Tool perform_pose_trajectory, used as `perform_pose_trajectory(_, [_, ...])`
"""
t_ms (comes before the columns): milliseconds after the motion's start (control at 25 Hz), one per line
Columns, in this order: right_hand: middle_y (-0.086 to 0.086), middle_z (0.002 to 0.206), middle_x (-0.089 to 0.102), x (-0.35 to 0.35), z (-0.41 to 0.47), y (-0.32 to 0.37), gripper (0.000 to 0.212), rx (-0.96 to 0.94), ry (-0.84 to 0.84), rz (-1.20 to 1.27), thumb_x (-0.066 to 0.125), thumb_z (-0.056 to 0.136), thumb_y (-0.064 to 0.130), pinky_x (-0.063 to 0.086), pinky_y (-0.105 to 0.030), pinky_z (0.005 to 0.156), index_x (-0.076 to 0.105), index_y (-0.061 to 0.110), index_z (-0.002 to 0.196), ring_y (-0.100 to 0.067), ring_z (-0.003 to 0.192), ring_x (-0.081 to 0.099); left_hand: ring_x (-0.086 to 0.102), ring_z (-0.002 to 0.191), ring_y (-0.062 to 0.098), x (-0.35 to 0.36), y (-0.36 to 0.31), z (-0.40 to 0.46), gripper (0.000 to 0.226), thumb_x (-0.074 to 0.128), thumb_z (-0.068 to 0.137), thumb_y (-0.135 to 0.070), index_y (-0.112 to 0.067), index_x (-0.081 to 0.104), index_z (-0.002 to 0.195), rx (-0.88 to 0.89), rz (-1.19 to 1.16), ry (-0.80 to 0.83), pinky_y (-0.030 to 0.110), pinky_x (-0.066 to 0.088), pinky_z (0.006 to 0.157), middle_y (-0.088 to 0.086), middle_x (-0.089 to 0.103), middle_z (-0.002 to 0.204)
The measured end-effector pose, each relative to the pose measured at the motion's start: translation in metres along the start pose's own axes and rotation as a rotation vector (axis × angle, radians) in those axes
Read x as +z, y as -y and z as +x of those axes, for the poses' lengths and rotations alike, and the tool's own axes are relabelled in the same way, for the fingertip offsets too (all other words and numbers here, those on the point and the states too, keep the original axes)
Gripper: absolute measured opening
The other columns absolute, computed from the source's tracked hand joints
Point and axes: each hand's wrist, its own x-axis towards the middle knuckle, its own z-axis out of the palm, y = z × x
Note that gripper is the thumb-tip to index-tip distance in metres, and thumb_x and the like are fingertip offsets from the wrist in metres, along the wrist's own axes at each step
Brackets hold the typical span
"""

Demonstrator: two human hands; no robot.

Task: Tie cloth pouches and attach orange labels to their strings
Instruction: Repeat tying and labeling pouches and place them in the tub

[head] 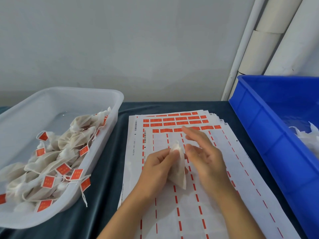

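A small beige cloth pouch (177,171) stands upright over the label sheets, gathered at its top. My left hand (155,168) grips its left side, thumb and fingers pinching near the neck. My right hand (203,152) hovers just right of the pouch with fingers spread and relaxed, its fingertips near the pouch's top; I cannot tell whether it holds a string. Orange labels (179,121) remain in rows at the far end of the white sheets (224,178).
A clear plastic bin (69,97) on the left holds several tied pouches with orange labels (76,174). A blue crate (269,135) on the right holds white pouches (309,137). Dark cloth (103,178) covers the table. White pipes stand at the back right.
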Motion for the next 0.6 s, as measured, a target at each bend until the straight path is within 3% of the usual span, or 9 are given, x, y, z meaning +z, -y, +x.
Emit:
perform_pose_trajectory(80, [0.033, 0.139, 0.053, 0.0014, -0.0008, -0.0006, 0.039, 0.008, 0.091, -0.022, 0.056, 0.095, 0.051, 0.05, -0.009, 0.091, 0.057, 0.051, 0.134, 0.007, 0.129, 0.051, 0.074, 0.085, 0.026, 0.0012, 0.0009, -0.0001, 0.043, 0.05, 0.108, -0.044, -0.016, 0.08, 0.095, 0.032, 0.023, 0.025, 0.031, 0.059, 0.084, 0.006, 0.078, 0.087])
perform_pose_trajectory(200, [0.027, 0.114, 0.07, 0.0019, -0.0016, -0.0012, 0.023, 0.055, 0.043, 0.012, 0.064, 0.092, 0.051, 0.059, -0.021, 0.089, 0.071, 0.041, 0.113, 0.002, 0.11, 0.064, 0.074, 0.088, 0.024, 0.0031, 0.0023, 0.0001, 0.042, 0.048, 0.107, -0.044, -0.024, 0.082, 0.094, 0.05, 0.042, 0.044, 0.025, 0.057, 0.089, 0.002, 0.079, 0.089])
perform_pose_trajectory(280, [0.024, 0.101, 0.074, 0.0011, -0.0022, -0.0012, 0.02, 0.081, -0.019, 0.047, 0.068, 0.084, 0.049, 0.059, -0.018, 0.083, 0.075, 0.039, 0.1, 0.0, 0.101, 0.068, 0.072, 0.088, 0.025, 0.0036, 0.0034, -0.0005, 0.044, 0.049, 0.102, -0.052, -0.023, 0.081, 0.092, 0.042, 0.044, 0.035, 0.021, 0.056, 0.088, 0.002, 0.078, 0.088])
perform_pose_trajectory(480, [0.022, 0.095, 0.076, -0.0013, -0.0012, 0.0012, 0.017, 0.112, -0.124, 0.112, 0.07, 0.08, 0.05, 0.053, -0.008, 0.068, 0.078, 0.041, 0.091, 0.003, 0.096, 0.069, 0.068, 0.088, 0.024, 0.0021, 0.0088, -0.0014, 0.05, 0.053, 0.101, -0.048, -0.003, 0.073, 0.09, 0.025, 0.009, -0.009, 0.022, 0.053, 0.08, 0.013, 0.071, 0.095])
perform_pose_trajectory(600, [0.02, 0.091, 0.076, -0.0026, 0.0004, -0.0005, 0.009, 0.15, -0.193, 0.096, 0.067, 0.089, 0.043, 0.058, -0.012, 0.069, 0.074, 0.046, 0.093, -0.002, 0.089, 0.072, 0.063, 0.073, 0.009, 0.0024, 0.0065, -0.0016, 0.047, 0.055, 0.106, -0.041, -0.002, 0.067, 0.082, 0.029, 0.013, -0.054, 0.012, 0.05, 0.073, 0.011, 0.066, 0.083])
